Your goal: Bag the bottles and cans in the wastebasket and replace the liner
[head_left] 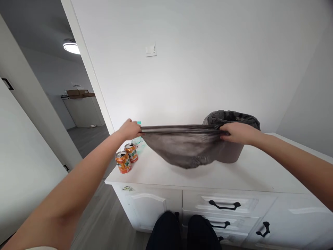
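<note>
A dark, see-through plastic bag [186, 147] hangs stretched between my two hands above the white cabinet top. My left hand [130, 130] is closed on one end of its rim, in front of a clear bottle with a green cap [139, 122]. The other end of the rim is pinched in my right hand [238, 132], which is in front of a bin [230, 156] lined with a black bag [234, 116]. Two open orange drink cans [123, 163] stand close together below my left hand.
The white cabinet [255, 173] has black handles and stands against a wall with a light switch [151, 49]. Beyond a doorway at the left, cardboard boxes [76, 93] rest on a far cabinet. My knees are near the cabinet's front.
</note>
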A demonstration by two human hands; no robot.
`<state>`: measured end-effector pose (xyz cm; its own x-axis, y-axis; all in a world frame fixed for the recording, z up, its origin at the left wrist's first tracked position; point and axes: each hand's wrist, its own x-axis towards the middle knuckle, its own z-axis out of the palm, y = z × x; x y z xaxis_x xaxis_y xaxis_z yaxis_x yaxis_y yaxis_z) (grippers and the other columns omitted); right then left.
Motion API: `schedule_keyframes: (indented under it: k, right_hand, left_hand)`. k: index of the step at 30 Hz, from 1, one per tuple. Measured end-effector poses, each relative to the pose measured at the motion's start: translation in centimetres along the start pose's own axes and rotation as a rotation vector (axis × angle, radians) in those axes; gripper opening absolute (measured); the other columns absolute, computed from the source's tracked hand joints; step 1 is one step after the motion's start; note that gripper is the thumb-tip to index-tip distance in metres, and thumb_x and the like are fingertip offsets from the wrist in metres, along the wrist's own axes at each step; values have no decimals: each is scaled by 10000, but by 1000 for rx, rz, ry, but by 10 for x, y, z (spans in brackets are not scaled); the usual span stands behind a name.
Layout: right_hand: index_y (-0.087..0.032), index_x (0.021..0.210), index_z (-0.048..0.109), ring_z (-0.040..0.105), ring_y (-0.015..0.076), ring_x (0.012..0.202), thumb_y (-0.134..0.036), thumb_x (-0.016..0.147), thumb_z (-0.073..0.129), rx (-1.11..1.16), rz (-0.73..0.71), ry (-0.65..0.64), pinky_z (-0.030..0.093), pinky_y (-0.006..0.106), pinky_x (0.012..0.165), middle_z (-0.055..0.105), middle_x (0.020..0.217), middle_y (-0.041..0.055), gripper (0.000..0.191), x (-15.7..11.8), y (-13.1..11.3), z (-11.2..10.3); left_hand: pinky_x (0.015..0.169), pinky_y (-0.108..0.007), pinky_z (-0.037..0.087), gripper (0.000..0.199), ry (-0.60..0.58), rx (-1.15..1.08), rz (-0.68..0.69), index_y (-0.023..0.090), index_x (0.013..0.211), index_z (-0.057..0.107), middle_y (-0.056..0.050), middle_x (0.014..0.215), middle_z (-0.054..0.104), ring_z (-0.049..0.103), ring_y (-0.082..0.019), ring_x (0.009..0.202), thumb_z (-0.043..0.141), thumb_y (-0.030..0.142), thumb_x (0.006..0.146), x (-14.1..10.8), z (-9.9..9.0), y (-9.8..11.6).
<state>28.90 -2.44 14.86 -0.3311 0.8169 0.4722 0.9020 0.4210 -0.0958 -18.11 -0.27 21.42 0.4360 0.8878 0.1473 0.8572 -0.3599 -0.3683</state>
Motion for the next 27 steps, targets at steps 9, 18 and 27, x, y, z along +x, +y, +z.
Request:
schedule_keyframes:
  k: [9, 18, 27]
  right_hand:
    - [-252, 970, 600, 648, 239, 838, -319, 880, 376, -76, 8, 79, 424, 328, 551, 693, 1009, 39, 250, -31, -21, -2]
    - [-268, 1030, 623, 635, 246, 1009, -341, 931, 403, -37, -196, 135, 529, 386, 732, 682, 1118, 35, 253, -91, 1, 69]
    - [-294, 1149, 652, 677, 232, 1015, -332, 918, 461, 161, -343, -50, 584, 396, 841, 694, 1155, 34, 303, -140, -16, 98]
  left_hand:
    - [968, -418, 273, 322, 116, 116, 80, 226, 1007, 703, -56, 1342, 553, 404, -284, 1248, 404, 322, 936, -30, 6, -7]
    - [1028, -425, 305, 338, 33, 57, 75, 216, 1127, 666, -96, 1423, 481, 380, -284, 1319, 423, 272, 898, -83, 46, 35]
    - [1005, -419, 376, 409, -51, -254, -12, 253, 1227, 620, -85, 1295, 609, 526, -312, 1216, 554, 329, 831, -140, 101, 75]
